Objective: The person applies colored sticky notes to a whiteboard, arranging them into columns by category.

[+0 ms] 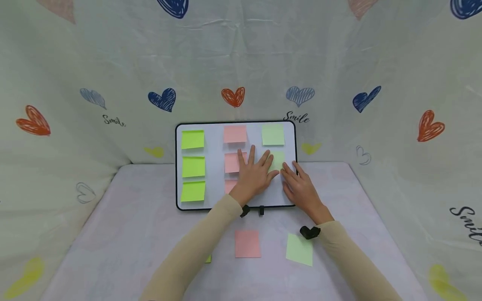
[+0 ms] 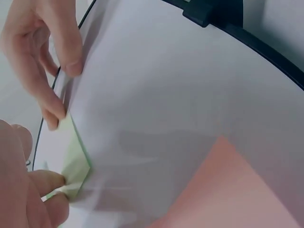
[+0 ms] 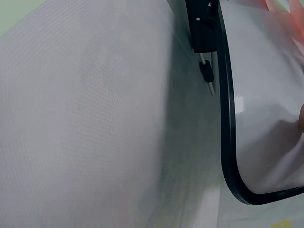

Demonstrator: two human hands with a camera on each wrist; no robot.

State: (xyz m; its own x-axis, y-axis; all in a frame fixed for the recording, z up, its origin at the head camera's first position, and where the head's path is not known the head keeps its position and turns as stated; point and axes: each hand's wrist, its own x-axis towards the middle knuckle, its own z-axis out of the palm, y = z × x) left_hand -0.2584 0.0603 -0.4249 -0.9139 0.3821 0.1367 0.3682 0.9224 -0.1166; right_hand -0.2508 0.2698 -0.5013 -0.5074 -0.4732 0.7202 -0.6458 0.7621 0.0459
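A whiteboard (image 1: 216, 167) with a black frame stands upright against the patterned cloth. My left hand (image 1: 256, 175) lies over its middle with fingers spread, covering parts of the lower pink notes. Its fingers reach the left and lower edges of a pale green sticky note (image 1: 278, 159) in the right column. At that note's lower right, my right hand (image 1: 301, 188) has its fingertips on the board, fingers extended. The left wrist view shows fingertips of both hands at the pale green note (image 2: 76, 164). Only a fingertip at the right edge appears in the right wrist view.
Bright green notes (image 1: 193, 166) form the board's left column, pink notes (image 1: 235, 133) the middle, and another pale green note (image 1: 273, 134) tops the right. On the table lie a pink note (image 1: 247, 243), a pale green note (image 1: 299, 250) and a mostly hidden bright green note (image 1: 208, 259).
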